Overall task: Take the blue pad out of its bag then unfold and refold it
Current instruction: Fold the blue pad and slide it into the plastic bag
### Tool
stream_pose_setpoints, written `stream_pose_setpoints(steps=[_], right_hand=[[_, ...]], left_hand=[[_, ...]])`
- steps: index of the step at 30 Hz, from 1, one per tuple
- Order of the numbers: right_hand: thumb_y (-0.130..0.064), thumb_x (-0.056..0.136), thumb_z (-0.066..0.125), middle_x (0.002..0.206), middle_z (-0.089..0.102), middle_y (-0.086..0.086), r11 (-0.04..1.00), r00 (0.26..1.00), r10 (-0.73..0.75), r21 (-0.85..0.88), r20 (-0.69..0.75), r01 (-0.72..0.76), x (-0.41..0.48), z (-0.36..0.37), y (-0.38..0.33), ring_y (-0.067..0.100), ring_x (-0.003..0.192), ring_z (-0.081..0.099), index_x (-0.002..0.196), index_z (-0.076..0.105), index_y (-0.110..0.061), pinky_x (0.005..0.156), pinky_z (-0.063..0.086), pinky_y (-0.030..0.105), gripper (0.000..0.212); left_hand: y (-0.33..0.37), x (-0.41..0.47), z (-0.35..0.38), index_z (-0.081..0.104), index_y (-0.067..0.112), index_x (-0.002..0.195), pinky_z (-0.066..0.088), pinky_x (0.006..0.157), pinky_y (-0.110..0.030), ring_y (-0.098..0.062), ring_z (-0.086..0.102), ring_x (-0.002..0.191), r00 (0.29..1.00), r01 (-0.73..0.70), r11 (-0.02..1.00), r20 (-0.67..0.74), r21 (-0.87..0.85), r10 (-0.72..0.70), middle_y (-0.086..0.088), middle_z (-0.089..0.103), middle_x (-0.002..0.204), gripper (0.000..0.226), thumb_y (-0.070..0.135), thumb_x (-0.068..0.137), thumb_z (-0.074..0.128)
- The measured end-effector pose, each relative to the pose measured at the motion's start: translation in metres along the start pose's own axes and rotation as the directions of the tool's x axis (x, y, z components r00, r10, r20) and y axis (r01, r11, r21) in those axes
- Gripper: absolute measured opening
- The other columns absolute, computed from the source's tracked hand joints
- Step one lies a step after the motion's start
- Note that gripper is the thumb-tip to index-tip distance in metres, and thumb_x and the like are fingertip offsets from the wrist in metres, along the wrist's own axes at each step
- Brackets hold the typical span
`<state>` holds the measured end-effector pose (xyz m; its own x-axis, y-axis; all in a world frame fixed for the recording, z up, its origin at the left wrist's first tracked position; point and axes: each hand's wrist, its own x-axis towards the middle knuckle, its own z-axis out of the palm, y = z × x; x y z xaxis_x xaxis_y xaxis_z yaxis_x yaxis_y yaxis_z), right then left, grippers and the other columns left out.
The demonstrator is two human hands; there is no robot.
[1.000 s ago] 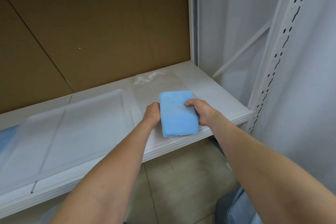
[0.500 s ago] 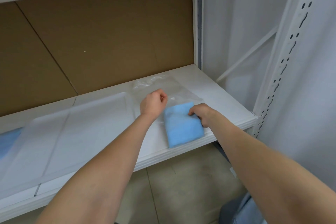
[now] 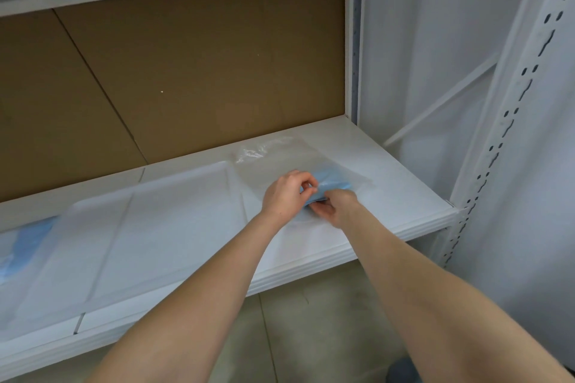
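Blue pad [image 3: 334,182] is seen on white shelf [image 3: 398,196], at about 4 o'clock in the view. Its far part is covered by film of clear bag [image 3: 298,154] and is inside; the near end is out at the hands. The bag is laid flat, stretched toward 11 o'clock from the pad. The bag's near edge is pinched by left hand [image 3: 284,194], fingers curled, at the pad's 9 o'clock. The pad's near end is gripped by right hand [image 3: 337,207], at its 6 o'clock. Large translucent flat packet [image 3: 155,227] is laid at 9 o'clock of the hands; contents cannot be told.
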<state>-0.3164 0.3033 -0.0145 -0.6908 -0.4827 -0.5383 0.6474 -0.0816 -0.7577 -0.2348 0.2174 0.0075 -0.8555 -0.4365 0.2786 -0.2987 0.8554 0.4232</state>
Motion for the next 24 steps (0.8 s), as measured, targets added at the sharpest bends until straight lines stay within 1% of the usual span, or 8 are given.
stream_pose_setpoints(steps=[2, 5, 7, 11, 14, 16, 19, 24], right_hand=[[0.01, 0.092, 0.041, 0.112, 0.064, 0.023, 0.998, 0.999, 0.0, 0.068, -0.034, 0.002, 0.002, 0.001, -0.003, 0.025, 0.069, 0.061, 0.121, 0.056, 0.005, 0.045, 0.056, 0.026, 0.032], [0.011, 0.091, 0.045, 0.094, 0.066, 0.016, 0.986, 0.998, 0.004, 0.166, -0.069, 0.008, 0.01, 0.004, -0.006, 0.022, 0.063, 0.059, 0.11, 0.059, -0.003, 0.033, 0.049, 0.022, 0.028], [0.011, 0.09, 0.046, 0.078, 0.059, 0.012, 0.981, 0.996, -0.009, 0.192, -0.086, 0.025, 0.019, 0.009, -0.007, 0.021, 0.06, 0.056, 0.101, 0.055, -0.008, 0.034, 0.05, 0.022, 0.023], [0.003, 0.097, 0.032, 0.077, 0.051, 0.014, 0.972, 0.999, -0.038, 0.23, -0.034, 0.044, 0.037, 0.024, -0.008, 0.024, 0.065, 0.053, 0.094, 0.051, -0.006, 0.049, 0.051, 0.03, 0.022], [0.01, 0.092, 0.031, 0.074, 0.052, 0.015, 0.99, 0.999, -0.032, 0.135, -0.005, 0.032, 0.044, 0.022, -0.005, 0.024, 0.062, 0.052, 0.078, 0.05, -0.006, 0.043, 0.05, 0.024, 0.028], [0.006, 0.093, 0.031, 0.079, 0.055, 0.016, 0.996, 1.0, -0.007, 0.092, -0.022, 0.009, 0.04, 0.015, -0.006, 0.023, 0.062, 0.052, 0.088, 0.053, -0.008, 0.045, 0.051, 0.025, 0.026], [0.002, 0.097, 0.026, 0.078, 0.051, 0.011, 0.997, 0.997, -0.003, 0.077, -0.076, 0.009, 0.031, 0.002, -0.013, 0.021, 0.066, 0.053, 0.112, 0.052, -0.008, 0.065, 0.052, 0.032, 0.032], [0.003, 0.099, 0.027, 0.08, 0.048, 0.014, 0.999, 0.993, 0.007, 0.049, -0.121, -0.001, 0.01, -0.015, -0.025, 0.026, 0.074, 0.056, 0.136, 0.042, -0.003, 0.084, 0.05, 0.04, 0.04]], left_hand=[[0.0, -0.001, 0.002, 0.068, 0.025, 0.094, 0.049, 0.073, -0.029, -0.012, 0.057, 0.083, 1.0, -0.014, 0.999, -0.008, -0.035, 0.014, 0.01, 0.064, 0.097, 0.009, 0.024, 0.089, 0.061], [0.0, -0.002, 0.004, 0.067, 0.025, 0.095, 0.048, 0.071, -0.027, -0.012, 0.058, 0.08, 0.998, -0.045, 0.998, -0.044, -0.042, 0.044, 0.012, 0.067, 0.098, 0.009, 0.025, 0.091, 0.059], [0.0, -0.003, 0.004, 0.067, 0.027, 0.095, 0.048, 0.07, -0.027, -0.013, 0.061, 0.081, 0.995, -0.074, 0.996, -0.069, -0.048, 0.07, 0.014, 0.068, 0.097, 0.01, 0.026, 0.092, 0.057], [-0.003, -0.001, 0.005, 0.067, 0.027, 0.097, 0.049, 0.071, -0.027, -0.012, 0.061, 0.082, 0.986, -0.127, 0.991, -0.116, -0.037, 0.122, 0.015, 0.068, 0.098, 0.011, 0.026, 0.093, 0.056], [-0.013, 0.001, 0.005, 0.064, 0.029, 0.105, 0.048, 0.074, -0.026, -0.008, 0.053, 0.079, 0.995, -0.084, 0.996, -0.06, 0.019, 0.085, 0.016, 0.065, 0.107, 0.016, 0.032, 0.091, 0.058], [-0.023, 0.002, 0.006, 0.058, 0.03, 0.118, 0.046, 0.082, -0.026, -0.008, 0.053, 0.093, 0.996, -0.031, 0.998, 0.085, 0.053, 0.026, 0.013, 0.059, 0.119, 0.031, 0.036, 0.088, 0.06], [-0.039, -0.002, 0.005, 0.043, 0.028, 0.137, 0.038, 0.102, -0.029, -0.014, 0.041, 0.129, 0.948, -0.016, 0.983, 0.317, 0.182, -0.044, 0.006, 0.042, 0.141, 0.058, 0.041, 0.084, 0.062], [-0.055, -0.015, -0.004, 0.027, 0.029, 0.148, 0.026, 0.114, -0.033, -0.014, 0.024, 0.143, 0.869, 0.039, 0.947, 0.457, 0.318, -0.189, 0.008, 0.019, 0.157, 0.067, 0.05, 0.088, 0.051]])
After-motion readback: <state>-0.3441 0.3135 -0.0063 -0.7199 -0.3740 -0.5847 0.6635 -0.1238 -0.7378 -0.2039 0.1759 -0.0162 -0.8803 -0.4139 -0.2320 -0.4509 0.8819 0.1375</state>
